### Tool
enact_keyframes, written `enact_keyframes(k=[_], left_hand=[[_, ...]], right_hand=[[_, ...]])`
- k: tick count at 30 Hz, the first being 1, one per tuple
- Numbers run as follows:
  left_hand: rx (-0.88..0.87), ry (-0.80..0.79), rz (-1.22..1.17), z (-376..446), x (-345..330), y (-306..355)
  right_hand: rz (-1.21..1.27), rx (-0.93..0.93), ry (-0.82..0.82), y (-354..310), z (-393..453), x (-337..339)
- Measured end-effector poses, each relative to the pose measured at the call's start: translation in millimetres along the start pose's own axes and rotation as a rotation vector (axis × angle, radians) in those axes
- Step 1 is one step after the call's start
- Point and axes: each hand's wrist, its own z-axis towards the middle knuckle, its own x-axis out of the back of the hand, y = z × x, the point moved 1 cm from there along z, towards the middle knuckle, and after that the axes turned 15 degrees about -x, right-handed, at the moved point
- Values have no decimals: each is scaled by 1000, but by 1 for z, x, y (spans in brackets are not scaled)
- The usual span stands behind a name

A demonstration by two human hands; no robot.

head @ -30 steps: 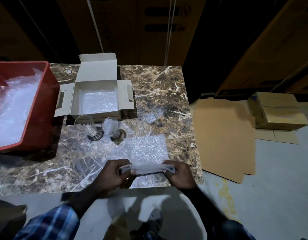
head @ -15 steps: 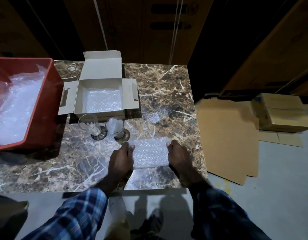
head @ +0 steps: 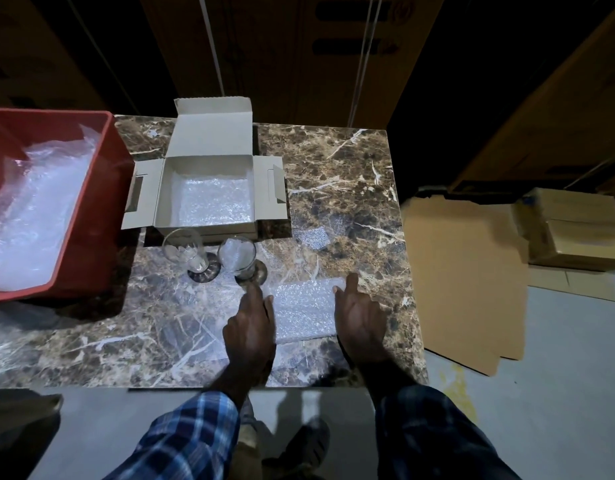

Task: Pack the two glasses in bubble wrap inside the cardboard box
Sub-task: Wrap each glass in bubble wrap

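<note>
Flat on the brown veined marble tabletop (head: 333, 174), near its front edge: a folded rectangular sheet of clear bubble wrap (head: 304, 308), pinned between two hands. On its left edge, left hand (head: 252, 327), fingers straight and pressing down, nothing clasped. On its right edge, right hand (head: 361, 322), fingers likewise extended and flat against the wrap and the stone. Just beyond the left fingertips, upright and side by side: left clear footed glass (head: 188, 252) and right clear footed glass (head: 240, 258), the right one with its base touching or very nearly touching the wrap's far left corner. Directly behind the glasses, open white cardboard box (head: 209, 199), lid and side flaps spread, floor lined with bubble wrap. Further left, red plastic crate (head: 91, 209) of loose wrap. On the floor to the right, flattened brown cardboard sheets (head: 465, 271).
</note>
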Motion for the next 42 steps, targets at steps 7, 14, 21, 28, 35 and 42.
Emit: enact_keyframes(k=[7, 14, 21, 28, 35, 42], left_hand=[[-170, 73, 160, 0, -7, -4], [-327, 46, 221, -3, -7, -4], [-610, -98, -69, -25, -28, 1], [-498, -255, 81, -25, -15, -27], [-550, -257, 133, -22, 1, -41], [-878, -198, 71, -29, -17, -28]], right_hand=[[-186, 324, 212, 2, -10, -22], [-180, 446, -60, 0, -23, -49], [-189, 448, -109, 3, -22, -47], [-245, 306, -126, 32, -15, -30], [-242, 402, -36, 34, -16, -14], [-54, 673, -17, 37, -28, -22]])
